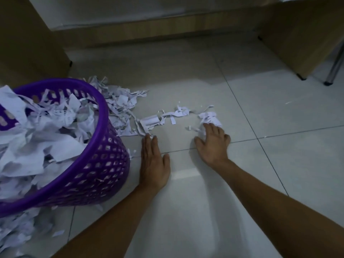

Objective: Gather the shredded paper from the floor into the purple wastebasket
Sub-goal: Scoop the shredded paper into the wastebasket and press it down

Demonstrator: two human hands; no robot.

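Observation:
The purple wastebasket [104,164] stands at the left, heaped with shredded white paper. More shredded paper [121,105] lies on the tiled floor behind and right of the basket, and a thinner trail of strips [173,114] runs to the right. My left hand [153,162] lies flat on the floor with straight fingers, its fingertips touching the edge of the shreds. My right hand [214,144] rests on the floor with its fingers spread, touching a small clump of paper [209,118].
Loose shreds [20,231] lie on the floor in front of the basket at the lower left. Wooden furniture panels [31,43] stand at the left and upper right. A metal leg [333,71] stands at the far right.

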